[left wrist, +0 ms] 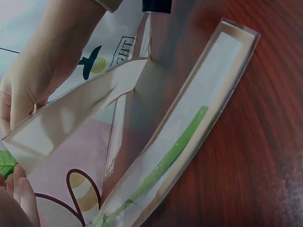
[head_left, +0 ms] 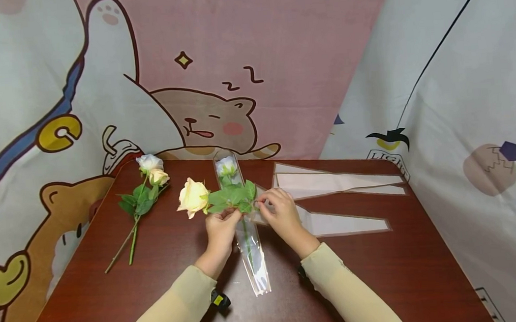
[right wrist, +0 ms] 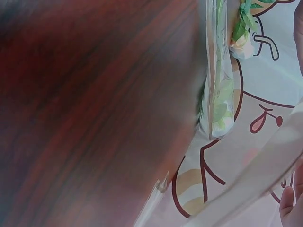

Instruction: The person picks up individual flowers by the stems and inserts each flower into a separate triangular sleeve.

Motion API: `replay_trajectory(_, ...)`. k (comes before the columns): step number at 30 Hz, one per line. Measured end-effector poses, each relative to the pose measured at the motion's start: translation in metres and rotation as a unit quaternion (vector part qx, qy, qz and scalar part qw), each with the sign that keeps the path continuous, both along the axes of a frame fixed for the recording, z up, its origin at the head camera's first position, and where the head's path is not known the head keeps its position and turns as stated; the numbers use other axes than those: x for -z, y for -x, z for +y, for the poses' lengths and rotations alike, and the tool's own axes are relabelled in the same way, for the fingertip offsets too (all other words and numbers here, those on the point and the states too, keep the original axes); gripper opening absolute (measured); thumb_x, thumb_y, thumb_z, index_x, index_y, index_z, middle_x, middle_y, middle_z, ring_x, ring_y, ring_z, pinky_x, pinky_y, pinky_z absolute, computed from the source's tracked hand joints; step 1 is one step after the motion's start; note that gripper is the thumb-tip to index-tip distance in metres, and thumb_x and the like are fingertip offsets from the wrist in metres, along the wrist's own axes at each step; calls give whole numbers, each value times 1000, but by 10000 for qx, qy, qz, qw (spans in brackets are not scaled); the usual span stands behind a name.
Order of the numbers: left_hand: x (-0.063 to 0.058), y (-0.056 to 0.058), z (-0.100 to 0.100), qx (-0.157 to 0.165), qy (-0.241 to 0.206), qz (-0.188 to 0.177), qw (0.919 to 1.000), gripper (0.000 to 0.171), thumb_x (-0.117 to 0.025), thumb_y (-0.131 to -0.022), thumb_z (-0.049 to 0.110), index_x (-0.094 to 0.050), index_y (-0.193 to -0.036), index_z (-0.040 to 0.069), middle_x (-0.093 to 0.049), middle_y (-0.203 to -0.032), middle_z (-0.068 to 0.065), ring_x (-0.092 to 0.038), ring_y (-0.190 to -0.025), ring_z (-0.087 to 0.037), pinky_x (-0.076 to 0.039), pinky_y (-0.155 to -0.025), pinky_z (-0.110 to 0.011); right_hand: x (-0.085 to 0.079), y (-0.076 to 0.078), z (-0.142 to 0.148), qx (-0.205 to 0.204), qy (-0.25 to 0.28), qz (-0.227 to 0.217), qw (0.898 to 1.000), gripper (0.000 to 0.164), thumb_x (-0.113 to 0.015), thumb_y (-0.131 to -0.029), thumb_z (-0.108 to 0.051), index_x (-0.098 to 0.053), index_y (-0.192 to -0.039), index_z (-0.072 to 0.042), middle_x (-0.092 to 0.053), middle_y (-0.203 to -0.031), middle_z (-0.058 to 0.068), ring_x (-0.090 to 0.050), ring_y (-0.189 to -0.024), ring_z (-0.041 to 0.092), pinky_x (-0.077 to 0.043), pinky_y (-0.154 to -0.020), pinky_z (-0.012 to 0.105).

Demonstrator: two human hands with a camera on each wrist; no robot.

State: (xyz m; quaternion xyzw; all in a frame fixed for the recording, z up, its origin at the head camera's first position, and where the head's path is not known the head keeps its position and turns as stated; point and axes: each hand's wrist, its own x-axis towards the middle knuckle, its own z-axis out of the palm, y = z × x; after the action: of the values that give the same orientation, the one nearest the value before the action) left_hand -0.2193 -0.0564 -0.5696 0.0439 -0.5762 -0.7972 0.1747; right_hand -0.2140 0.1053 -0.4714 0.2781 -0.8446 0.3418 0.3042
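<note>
We see a smooth wall cloth (head_left: 313, 54) hanging round the workspace, pink and pale, printed with dark-outlined cartoon animals. Before it stands the table (head_left: 358, 273), glossy red-brown with streaked grain, and the wrapped rose (head_left: 255, 262) lies near its middle: a pale bloom and green stem in a long, clear, shiny wrapper.

Nearer us, cream cuffs (head_left: 194, 295) reach in on both sides of the wrapped rose. To its right, flat wrappers (head_left: 303, 183) overlap, tapered, white within brownish borders. Another of that shape, the held wrapper (left wrist: 71, 116), slopes up from the table just right of the wrapped rose. Well left of it, two loose roses (head_left: 142, 200) lie with crossed stems, one bloom whitish, one cream.

Across and above the wrapped rose we have the yellow rose (head_left: 193, 198), ruffled, its bloom leftward. The left hand (head_left: 220, 228) pinches it beneath the leaves, fingers curled; the right hand (head_left: 283, 211) pinches the wide end of the held wrapper between fingertips.
</note>
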Motion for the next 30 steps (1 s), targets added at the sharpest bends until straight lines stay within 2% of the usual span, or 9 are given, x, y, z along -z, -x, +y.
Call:
replay_trajectory(5,2,0,-2,157,-88,146,9997,18,-67,-73,6,-64,-87,-4,-65,-80,-17,-64,-69,-28,-53,-63,-35,-1,0,1,-11,60,-9,10000,6,-66,-75,-13,-63,-81,-15,-59,-80,-7,-52,-82,11,-39,-75,32)
replay_trajectory(9,18,9,-4,424,-189,491,9977,27,-67,-77,16,-62,-95,-3,-64,-84,-20,-63,-74,-34,-52,-65,-37,-1,0,2,-24,91,-7,10000,6,-66,-76,-14,-63,-81,-14,-59,-80,-6,-52,-83,12,-39,-76,33)
replay_trajectory(14,16,11,-7,634,95,783,9949,27,-62,-82,18,-62,-99,-3,-65,-83,-20,-63,-77,-33,-51,-68,-38,0,0,4,2,82,-98,9999,5,-65,-77,-16,-63,-82,-15,-58,-79,-7,-51,-82,10,-38,-76,32)
replay_trajectory(15,1,2,-8,688,111,867,9938,25,-61,-83,16,-62,-98,-3,-65,-82,-19,-63,-76,-31,-51,-69,-37,0,0,4,8,67,-114,9999,5,-64,-77,-16,-63,-82,-15,-58,-79,-8,-51,-81,10,-38,-76,32)
replay_trajectory(21,-3,3,-14,185,308,810,9961,23,-64,-80,14,-63,-98,0,-66,-79,-15,-64,-72,-26,-52,-68,-33,0,-1,6,-58,61,-121,9999,5,-64,-77,-15,-63,-82,-16,-58,-80,-9,-51,-81,9,-38,-75,30)
replay_trajectory(22,10,11,-14,75,314,736,9968,25,-66,-78,15,-63,-99,1,-66,-80,-15,-64,-72,-27,-52,-67,-33,0,-1,6,-75,65,-121,9999,5,-65,-77,-15,-63,-82,-16,-59,-80,-9,-51,-81,9,-38,-75,30)
replay_trajectory(23,8,10,-15,95,211,801,9965,24,-66,-78,13,-62,-99,1,-66,-80,-15,-64,-71,-25,-52,-65,-32,0,-1,5,-88,63,-122,9999,5,-65,-77,-15,-63,-82,-16,-59,-81,-9,-51,-81,9,-38,-75,30)
replay_trajectory(29,-69,-28,-10,16,120,665,9977,16,-64,-75,0,-63,-90,-7,-64,-76,-18,-63,-67,-23,-52,-63,-31,-3,-2,5,-148,71,-145,9998,5,-63,-80,-17,-63,-84,-15,-60,-84,-8,-51,-85,9,-38,-80,30)
replay_trajectory(30,-68,-28,-9,37,157,676,9976,15,-65,-75,0,-64,-89,-5,-64,-76,-17,-63,-67,-21,-52,-64,-31,-4,-2,5,-147,65,-152,9998,6,-63,-80,-18,-63,-85,-15,-60,-85,-8,-51,-85,9,-38,-80,30)
